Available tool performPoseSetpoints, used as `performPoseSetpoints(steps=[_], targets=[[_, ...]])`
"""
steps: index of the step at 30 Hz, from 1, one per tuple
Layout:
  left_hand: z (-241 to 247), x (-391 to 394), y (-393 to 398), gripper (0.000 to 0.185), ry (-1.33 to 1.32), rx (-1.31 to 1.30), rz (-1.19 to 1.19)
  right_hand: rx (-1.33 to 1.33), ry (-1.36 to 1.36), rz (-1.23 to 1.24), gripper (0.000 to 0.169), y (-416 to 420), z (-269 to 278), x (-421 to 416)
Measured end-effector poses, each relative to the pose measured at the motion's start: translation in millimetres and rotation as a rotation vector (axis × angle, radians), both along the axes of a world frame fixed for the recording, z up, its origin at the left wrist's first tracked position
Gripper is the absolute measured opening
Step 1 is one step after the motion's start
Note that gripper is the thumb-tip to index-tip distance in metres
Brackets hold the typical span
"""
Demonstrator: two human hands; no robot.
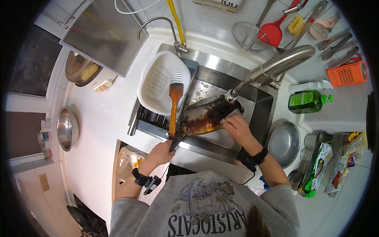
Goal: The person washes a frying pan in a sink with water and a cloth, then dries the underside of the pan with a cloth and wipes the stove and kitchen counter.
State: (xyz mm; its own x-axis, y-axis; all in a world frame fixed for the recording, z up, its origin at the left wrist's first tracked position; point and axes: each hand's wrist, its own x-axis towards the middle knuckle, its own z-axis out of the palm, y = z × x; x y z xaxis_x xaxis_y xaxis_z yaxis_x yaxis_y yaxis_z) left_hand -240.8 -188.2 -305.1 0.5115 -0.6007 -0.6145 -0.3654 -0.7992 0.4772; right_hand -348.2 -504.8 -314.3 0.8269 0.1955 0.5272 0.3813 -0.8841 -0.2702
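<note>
My left hand [160,153] is closed on the black handle [176,141] of a pan [204,118] with a brown, stained outer surface, tilted over the steel sink [260,109]. With my right hand [240,130] I press a grey scrubbing pad [231,116] on the pan's right part. The tap's spout head [231,96] hangs right at the pan's upper edge; whether water runs, I cannot tell. A wooden spatula [173,109] leans across the rim of a white plastic colander [164,81], just left of the pan.
The colander stands on a drying rack [152,130] over the sink's left side. To the right are a green soap bottle [305,101], a metal bowl [284,145] and packets. A steel bowl [67,129] and an electric cooker [88,72] stand left; utensils hang on the back wall.
</note>
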Motion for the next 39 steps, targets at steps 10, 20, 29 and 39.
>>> performPoseSetpoints(steps=[10,20,29,39], targets=[[9,-3,-18,0.029,-0.047,0.023,0.022,-0.102,-0.019,0.085,0.010,68,3,45],[5,-3,-3,0.026,-0.013,-0.065,0.060,-0.072,-0.044,0.196,0.008,46,-4,40],[3,-1,0,0.025,0.011,-0.061,0.054,0.102,-0.060,-0.161,0.010,-24,-30,15],[15,1,-8,0.027,0.040,0.005,0.014,-0.025,-0.068,0.021,0.010,33,-9,21]])
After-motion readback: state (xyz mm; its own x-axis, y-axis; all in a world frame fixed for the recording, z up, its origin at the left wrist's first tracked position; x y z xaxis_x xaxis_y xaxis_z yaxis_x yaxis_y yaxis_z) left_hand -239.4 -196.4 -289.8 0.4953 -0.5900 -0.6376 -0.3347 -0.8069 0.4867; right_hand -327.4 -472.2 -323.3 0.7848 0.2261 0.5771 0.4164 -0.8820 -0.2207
